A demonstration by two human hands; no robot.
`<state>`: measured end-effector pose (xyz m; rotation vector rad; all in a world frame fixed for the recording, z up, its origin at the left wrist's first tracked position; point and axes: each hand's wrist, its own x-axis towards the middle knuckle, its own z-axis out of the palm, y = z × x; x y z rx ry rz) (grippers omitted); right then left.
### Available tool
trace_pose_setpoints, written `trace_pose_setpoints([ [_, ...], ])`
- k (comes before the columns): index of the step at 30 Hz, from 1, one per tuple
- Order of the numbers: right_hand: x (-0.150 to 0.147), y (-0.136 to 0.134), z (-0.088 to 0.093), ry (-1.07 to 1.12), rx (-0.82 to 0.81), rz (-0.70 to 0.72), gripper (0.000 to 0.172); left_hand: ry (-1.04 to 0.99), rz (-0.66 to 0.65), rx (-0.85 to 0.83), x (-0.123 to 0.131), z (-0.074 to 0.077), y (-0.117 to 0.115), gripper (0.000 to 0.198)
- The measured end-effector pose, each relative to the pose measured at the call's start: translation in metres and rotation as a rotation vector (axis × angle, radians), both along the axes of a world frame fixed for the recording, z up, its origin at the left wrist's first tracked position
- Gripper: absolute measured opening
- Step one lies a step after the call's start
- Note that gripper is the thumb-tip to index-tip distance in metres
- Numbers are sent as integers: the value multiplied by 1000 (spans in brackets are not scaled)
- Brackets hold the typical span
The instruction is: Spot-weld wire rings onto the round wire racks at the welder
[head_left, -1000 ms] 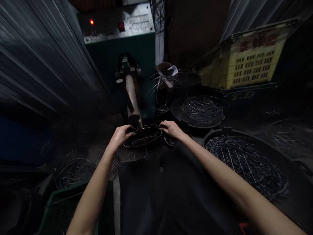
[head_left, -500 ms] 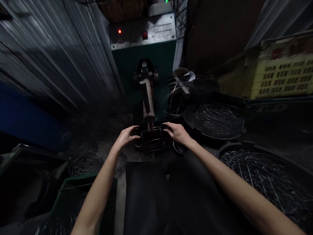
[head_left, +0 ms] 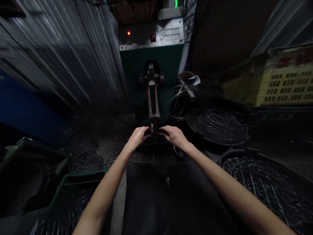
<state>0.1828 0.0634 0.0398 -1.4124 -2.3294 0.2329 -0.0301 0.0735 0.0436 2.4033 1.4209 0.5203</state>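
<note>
A round wire frame (head_left: 154, 141) sits under the electrode arm (head_left: 154, 104) of a green machine (head_left: 137, 58). My left hand (head_left: 140, 136) grips its left side, fingers curled over the wire. On the opposite side my right hand (head_left: 173, 134) holds the rim, thumb and fingers closed. Both hands are close to the electrode tip, one on either side. The lower part of the frame is dark and hard to make out.
Right of the machine lie a black tray (head_left: 220, 142) of thin wires and a larger tub (head_left: 226, 156) of metal pieces. A yellow crate (head_left: 264, 93) stands behind them. At the lower left is a green bin (head_left: 65, 181), beside wire rings (head_left: 85, 160).
Both hands have closed on the wire frame and come nearer each other. The frame appears flatter and less of it shows. The whole view has shifted slightly.
</note>
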Motion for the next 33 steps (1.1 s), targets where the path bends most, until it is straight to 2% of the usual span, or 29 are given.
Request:
trace_pose_setpoints([
  [18,-6,5,1,-29,16,-12,24,-57,32,-81,-1,4,3,17],
  [22,-5,7,7,39,-18,-1,24,-95,13,-116,0,6,3,14],
  [27,35,19,14,197,51,-24,23,-69,23,-143,0,13,3,15],
  [30,66,21,9,169,42,-69,15,-77,10,-166,-1,16,3,16],
  [33,77,19,2,155,-18,-55,12,-77,15,-172,-1,17,3,18],
])
